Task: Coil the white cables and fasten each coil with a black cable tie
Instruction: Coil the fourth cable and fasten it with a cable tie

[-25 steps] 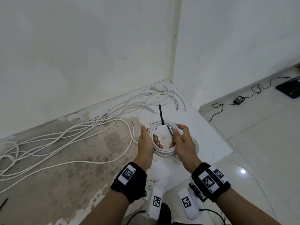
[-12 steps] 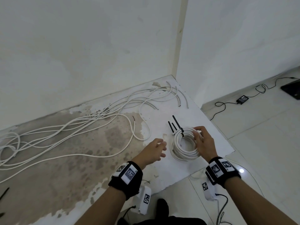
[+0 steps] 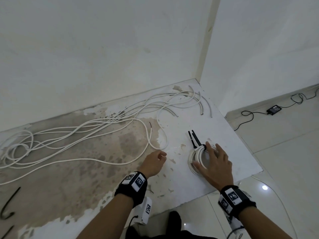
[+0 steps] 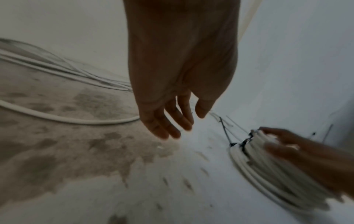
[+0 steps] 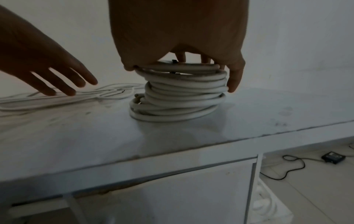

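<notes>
A stack of coiled white cable point(image 3: 193, 158) lies on the white counter point(image 3: 229, 149), with the tails of two black cable ties point(image 3: 194, 138) sticking out at its far side. My right hand point(image 3: 215, 161) rests on top of the stack with fingers spread and straight. In the right wrist view, its thumb and little finger hang down the sides of the coils point(image 5: 184, 94). My left hand point(image 3: 153, 162) hovers empty with relaxed fingers to the left of the coil, close to a loose white cable point(image 3: 110, 163). Several more loose cables point(image 3: 86, 128) trail off to the left.
The counter's front and right edges point(image 3: 245, 152) are close to the coil, with tiled floor below. A black adapter with its cord point(image 3: 274, 109) lies on the floor by the wall. Two dark bent strips point(image 3: 8, 204) lie at the counter's far left.
One second ago both hands held the coil in the air. The right hand has since set it down on the counter to the right; the left hand let go and moved left.
</notes>
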`<state>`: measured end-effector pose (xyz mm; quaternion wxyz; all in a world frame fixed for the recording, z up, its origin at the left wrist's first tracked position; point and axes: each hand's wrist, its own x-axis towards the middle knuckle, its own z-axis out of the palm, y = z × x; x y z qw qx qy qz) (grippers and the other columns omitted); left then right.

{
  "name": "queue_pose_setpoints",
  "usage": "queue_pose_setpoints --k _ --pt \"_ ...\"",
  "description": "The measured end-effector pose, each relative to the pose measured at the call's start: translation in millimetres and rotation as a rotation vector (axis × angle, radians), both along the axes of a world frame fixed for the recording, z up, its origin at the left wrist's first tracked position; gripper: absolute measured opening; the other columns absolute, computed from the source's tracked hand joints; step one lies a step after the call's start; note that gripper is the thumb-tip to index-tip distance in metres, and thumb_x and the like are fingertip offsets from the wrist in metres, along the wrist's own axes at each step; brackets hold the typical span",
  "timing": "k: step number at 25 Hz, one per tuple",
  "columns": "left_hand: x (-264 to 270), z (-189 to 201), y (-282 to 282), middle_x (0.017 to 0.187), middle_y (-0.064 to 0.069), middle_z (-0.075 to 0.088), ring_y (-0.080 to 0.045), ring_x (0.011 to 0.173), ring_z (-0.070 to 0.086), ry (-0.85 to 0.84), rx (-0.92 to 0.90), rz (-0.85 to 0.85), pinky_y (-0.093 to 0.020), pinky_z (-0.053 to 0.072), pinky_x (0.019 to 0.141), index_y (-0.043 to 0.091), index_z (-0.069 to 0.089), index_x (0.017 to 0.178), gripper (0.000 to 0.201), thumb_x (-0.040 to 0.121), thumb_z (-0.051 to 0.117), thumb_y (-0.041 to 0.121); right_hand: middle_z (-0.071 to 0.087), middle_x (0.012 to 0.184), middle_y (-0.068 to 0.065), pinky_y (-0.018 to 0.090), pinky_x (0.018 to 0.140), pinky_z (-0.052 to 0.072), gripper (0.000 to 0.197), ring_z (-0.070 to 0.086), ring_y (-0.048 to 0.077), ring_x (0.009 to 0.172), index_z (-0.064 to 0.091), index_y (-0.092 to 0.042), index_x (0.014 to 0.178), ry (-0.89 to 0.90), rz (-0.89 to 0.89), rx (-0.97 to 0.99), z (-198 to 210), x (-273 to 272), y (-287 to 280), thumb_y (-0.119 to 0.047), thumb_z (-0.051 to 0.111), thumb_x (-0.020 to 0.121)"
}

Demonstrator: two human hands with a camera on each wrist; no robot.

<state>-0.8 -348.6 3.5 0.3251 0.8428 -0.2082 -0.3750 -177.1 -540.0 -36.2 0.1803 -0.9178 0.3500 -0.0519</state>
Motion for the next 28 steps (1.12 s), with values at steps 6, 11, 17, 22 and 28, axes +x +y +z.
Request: queue_pose_setpoints --k 6,11,17,22,28 --pt "39 -34 -11 0.124 0.004 0.053 -0.024 0.113 0.048 -0.593 0.178 -0.134 -0.036 0.036 0.095 0.026 0.061 0.122 0.031 0.092 0.054 0.031 0.043 0.146 0.02 0.059 0.086 0.051 0.096 0.048 0.042 0.125 0.041 -0.023 0.15 -0.002 -0.02 -0.069 -5 4 4 -0.084 0.041 0.075" --pt "75 -49 -21 0.118 -0.008 0.055 -0.032 0.101 0.054 -0.665 0.158 0.119 -0.042 0.042 0.089 0.018 0.064 0.117 0.029 0.09 0.059 0.028 0.046 0.143 0.018 0.058 0.082 0.052 0.096 0.05 0.042 0.123 0.047 -0.021 0.146 -0.004 -0.01 -0.068 -3 5 1 -0.083 0.043 0.073" --pt "77 -59 -1 0.103 -0.007 0.06 -0.028 0.087 0.057 -0.578 -0.022 0.285 -0.041 0.05 0.075 0.012 0.059 0.12 0.036 0.085 0.061 0.015 0.049 0.14 0.02 0.059 0.081 0.052 0.096 0.051 0.044 0.12 0.049 -0.018 0.145 0.006 -0.011 -0.068 -1 6 2 -0.082 0.044 0.073" --pt "59 -70 33 0.089 -0.001 0.06 -0.025 0.082 0.054 -0.633 0.035 0.084 -0.036 0.043 0.074 0.017 0.06 0.092 0.023 0.089 0.049 0.036 0.048 0.138 0.021 0.059 0.079 0.052 0.101 0.051 0.046 0.117 0.052 -0.014 0.143 0.0 -0.008 -0.085 2 6 3 -0.088 0.033 0.077" --pt "45 -48 58 0.077 0.004 0.056 -0.017 0.066 0.052 -0.398 0.015 0.091 -0.035 0.045 0.063 0.022 0.049 0.094 0.01 0.096 0.05 0.031 0.048 0.138 0.024 0.06 0.08 0.05 0.103 0.05 0.048 0.117 0.05 -0.014 0.144 -0.017 -0.022 -0.09 4 5 6 -0.089 0.032 0.076"
